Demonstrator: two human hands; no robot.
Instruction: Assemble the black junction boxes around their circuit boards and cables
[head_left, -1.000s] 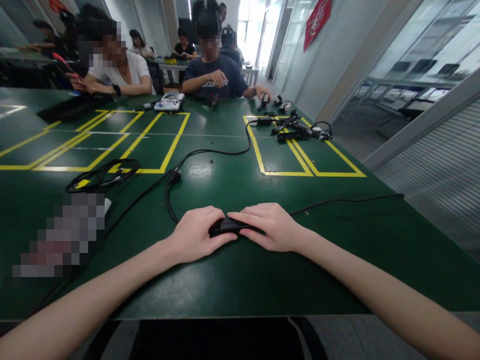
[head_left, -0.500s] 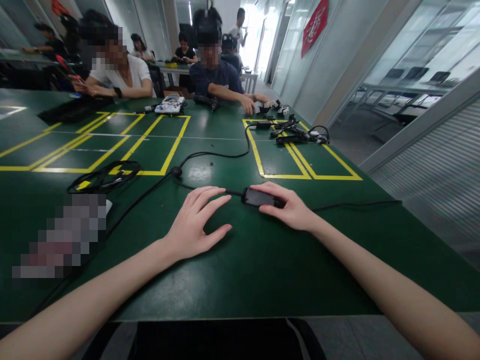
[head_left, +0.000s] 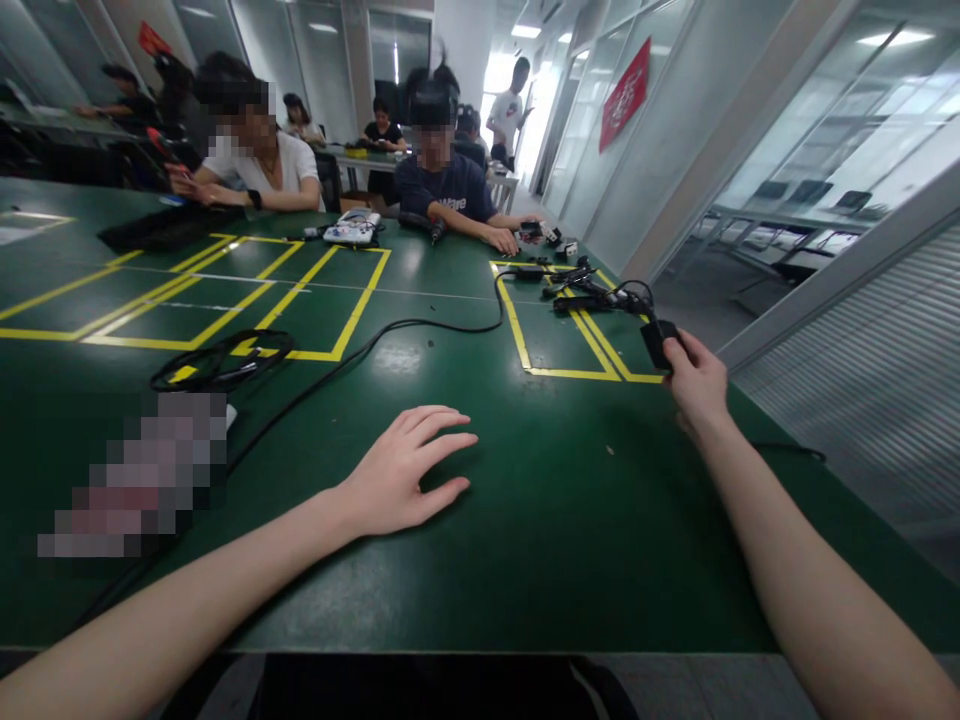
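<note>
My right hand is closed around a black power adapter, lifted over the right side of the green table. The adapter's far end points away from me, and my fingers hide part of it. A black cable end shows to the right of my wrist. My left hand is by the middle of the table, palm down, with its fingers apart and nothing in it. Just beyond the adapter lies a bundle of black cables, with another black adapter beside it.
Yellow tape marks rectangles on the table. At left lie a coiled black cable and a blurred-out object. A long cable crosses the table. Across it sit two people, near a drill and a white device.
My right hand has carried the adapter from the table's middle to the right and up. The cable ends that ran to it no longer lie there. My left hand stays about where it was.
</note>
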